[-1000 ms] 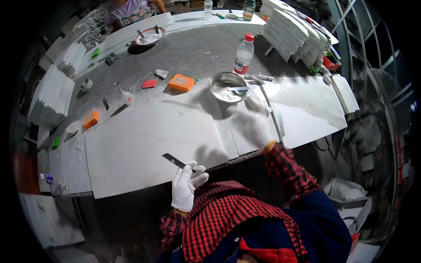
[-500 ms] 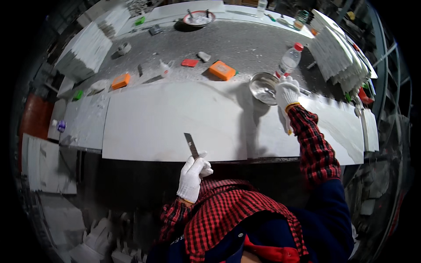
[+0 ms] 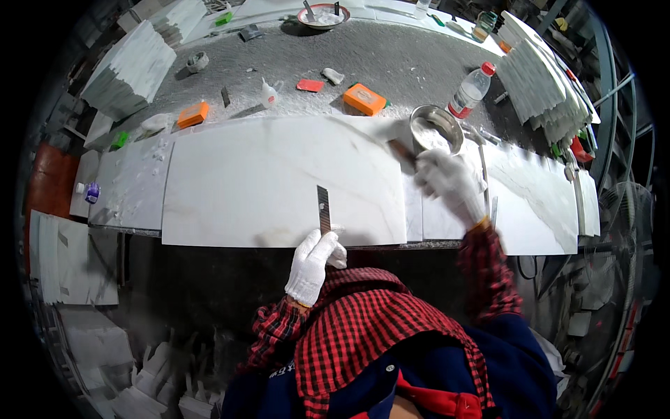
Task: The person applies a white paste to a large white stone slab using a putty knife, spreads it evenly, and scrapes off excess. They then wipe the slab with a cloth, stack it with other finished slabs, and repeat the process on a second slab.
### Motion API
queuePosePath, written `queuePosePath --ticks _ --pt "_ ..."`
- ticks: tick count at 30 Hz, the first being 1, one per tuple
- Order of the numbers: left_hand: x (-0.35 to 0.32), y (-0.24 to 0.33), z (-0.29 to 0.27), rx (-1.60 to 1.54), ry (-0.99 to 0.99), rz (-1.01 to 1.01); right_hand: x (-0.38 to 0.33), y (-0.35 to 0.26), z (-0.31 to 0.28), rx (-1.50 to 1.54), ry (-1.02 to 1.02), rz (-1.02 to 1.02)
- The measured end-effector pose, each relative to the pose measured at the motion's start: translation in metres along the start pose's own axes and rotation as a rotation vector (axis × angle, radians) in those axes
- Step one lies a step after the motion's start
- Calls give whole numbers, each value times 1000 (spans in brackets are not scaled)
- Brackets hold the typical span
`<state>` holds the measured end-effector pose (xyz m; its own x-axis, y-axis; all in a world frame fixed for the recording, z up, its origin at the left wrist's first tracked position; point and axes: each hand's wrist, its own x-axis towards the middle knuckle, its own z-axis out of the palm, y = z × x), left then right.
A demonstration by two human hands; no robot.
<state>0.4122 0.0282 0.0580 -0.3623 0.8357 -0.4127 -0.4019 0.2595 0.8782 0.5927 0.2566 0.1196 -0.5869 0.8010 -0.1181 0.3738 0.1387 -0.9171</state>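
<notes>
Your gloved left hand (image 3: 311, 264) pinches a dark flat blade (image 3: 323, 204), its free end pointing away from you over the marbled slab (image 3: 258, 181). Farther out, your right hand (image 3: 450, 180), blurred, is closed on a brown tool (image 3: 401, 150) at the near side of the metal bowl (image 3: 421, 121) of white paste (image 3: 434, 140). Just beyond stands a red-capped bottle (image 3: 470, 95).

A narrow, dark, straight-edged blade (image 3: 323, 207) extends over the front of a pale, smooth slab (image 3: 258, 174), while a motion-blurred, brownish flat tool (image 3: 402, 151) slants beside a round metal bowl (image 3: 419, 121) holding white material.
</notes>
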Motion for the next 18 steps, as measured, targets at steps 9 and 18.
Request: queuePosePath --ticks 9,18 --pt "-5 3 -16 133 -77 7 -32 5 128 29 76 -78" --pt "-22 5 -28 174 0 44 -48 11 160 -20 -9 -145"
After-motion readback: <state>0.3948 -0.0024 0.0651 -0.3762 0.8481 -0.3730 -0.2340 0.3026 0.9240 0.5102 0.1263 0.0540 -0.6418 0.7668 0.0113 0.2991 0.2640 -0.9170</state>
